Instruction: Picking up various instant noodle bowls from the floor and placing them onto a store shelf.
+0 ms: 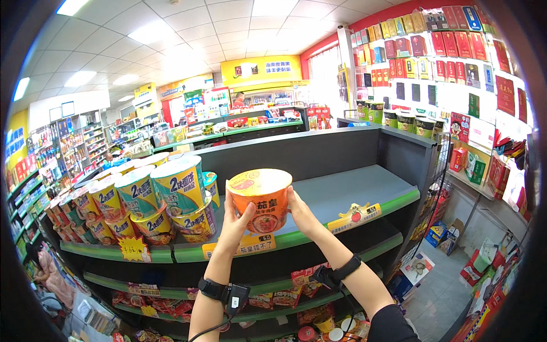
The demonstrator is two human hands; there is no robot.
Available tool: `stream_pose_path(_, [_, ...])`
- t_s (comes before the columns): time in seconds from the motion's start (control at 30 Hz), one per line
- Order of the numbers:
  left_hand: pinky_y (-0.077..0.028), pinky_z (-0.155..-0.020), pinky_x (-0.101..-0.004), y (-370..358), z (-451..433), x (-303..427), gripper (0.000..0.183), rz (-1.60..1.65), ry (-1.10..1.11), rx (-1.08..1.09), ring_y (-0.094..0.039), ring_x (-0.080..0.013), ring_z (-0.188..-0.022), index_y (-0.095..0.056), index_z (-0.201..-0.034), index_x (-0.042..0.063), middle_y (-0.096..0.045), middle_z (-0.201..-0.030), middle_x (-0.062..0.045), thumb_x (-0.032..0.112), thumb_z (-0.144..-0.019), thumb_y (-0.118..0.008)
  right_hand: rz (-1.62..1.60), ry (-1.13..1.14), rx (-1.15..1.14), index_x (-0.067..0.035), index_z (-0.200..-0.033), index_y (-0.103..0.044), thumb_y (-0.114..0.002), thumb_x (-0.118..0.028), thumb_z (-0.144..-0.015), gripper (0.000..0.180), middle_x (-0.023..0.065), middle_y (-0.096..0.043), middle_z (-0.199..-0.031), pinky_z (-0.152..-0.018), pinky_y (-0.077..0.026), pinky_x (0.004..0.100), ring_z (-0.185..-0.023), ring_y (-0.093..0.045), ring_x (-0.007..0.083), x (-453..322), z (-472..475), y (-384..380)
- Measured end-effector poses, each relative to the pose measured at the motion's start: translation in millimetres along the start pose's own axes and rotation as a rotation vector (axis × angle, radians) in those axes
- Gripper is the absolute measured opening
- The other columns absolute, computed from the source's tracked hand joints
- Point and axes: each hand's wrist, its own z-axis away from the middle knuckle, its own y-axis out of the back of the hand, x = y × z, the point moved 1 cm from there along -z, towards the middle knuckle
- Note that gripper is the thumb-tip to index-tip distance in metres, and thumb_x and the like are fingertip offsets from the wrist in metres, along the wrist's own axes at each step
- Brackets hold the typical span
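Observation:
An orange instant-noodle tub point(268, 209) with a pale lid is gripped upright between both hands, above the front of the grey shelf point(342, 184). My left hand point(237, 220) presses its left side, thumb across the front. On the tub's right side lie the fingers of my right hand point(298, 211). Left of the tub stand stacked noodle tubs in two layers, among them a teal-and-yellow tub point(179, 186) on top of a purple-and-yellow tub point(192, 224). A smaller teal tub point(211, 188) shows partly behind my left hand. Whether the held tub touches the shelf is unclear.
Yellow price signs point(354, 217) line the green shelf edge. Lower shelves hold red packets point(277, 297) and more tubs point(324, 322). Black-and-green tubs point(406, 122) top the right-hand unit, beside a black wire rack point(431, 192). A person point(49, 273) is at the far left.

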Motion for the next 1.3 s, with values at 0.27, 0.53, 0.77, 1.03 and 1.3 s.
stream_pose_path(0.27, [-0.032,-0.095,-0.0371,38,-11,-4,0.079,-0.251,0.056,-0.001,-0.031,-0.0264,-0.12,-0.008,-0.135,0.011,-0.03,-0.128,-0.017,0.027,-0.077,-0.061,-0.051,-0.104,-0.103,0.005,-0.122,-0.034,-0.026,-0.057,-0.085,0.073,0.0172,-0.041,-0.122,-0.095,-0.027,0.0298,-0.115,-0.036,0.0206,12,-30,-17])
stream_pose_path(0.53, [-0.031,-0.096,-0.0377,61,-20,-31,0.085,-0.279,0.071,-0.074,-0.027,-0.0279,-0.122,-0.002,-0.134,0.008,-0.027,-0.13,-0.018,0.026,-0.076,-0.062,0.039,-0.025,0.001,0.004,-0.121,-0.035,-0.033,-0.054,-0.085,0.068,0.0192,-0.043,-0.119,-0.093,-0.031,0.0304,-0.113,-0.039,0.0221,42,-62,-33])
stream_pose_path(0.77, [-0.031,-0.096,-0.0343,67,-19,-40,0.077,-0.261,0.188,-0.091,-0.032,-0.0235,-0.119,-0.014,-0.131,0.003,-0.035,-0.126,-0.014,0.02,-0.075,-0.064,0.093,-0.049,-0.027,0.0,-0.119,-0.039,-0.038,-0.049,-0.085,0.06,0.0176,-0.048,-0.114,-0.09,-0.034,0.0315,-0.109,-0.044,0.0231,68,-71,-37])
stream_pose_path(1.03, [-0.028,-0.098,-0.0371,71,-10,-42,0.078,-0.308,0.218,-0.06,-0.029,-0.0267,-0.122,-0.016,-0.132,0.005,-0.031,-0.129,-0.016,0.025,-0.074,-0.065,0.124,-0.108,0.005,0.002,-0.119,-0.039,-0.039,-0.044,-0.086,0.056,0.0184,-0.048,-0.115,-0.091,-0.034,0.031,-0.109,-0.044,0.0229,75,-59,-31])
stream_pose_path(1.3, [-0.034,-0.092,-0.0408,67,-4,-31,0.052,-0.103,0.399,0.118,-0.03,-0.0229,-0.12,-0.026,-0.129,0.007,-0.029,-0.131,-0.011,0.026,-0.086,-0.047,0.31,-0.237,-0.066,0.004,-0.117,-0.04,-0.045,-0.041,-0.084,0.056,0.0163,-0.051,-0.11,-0.08,-0.042,0.0308,-0.098,-0.051,0.0218,59,-42,-22])
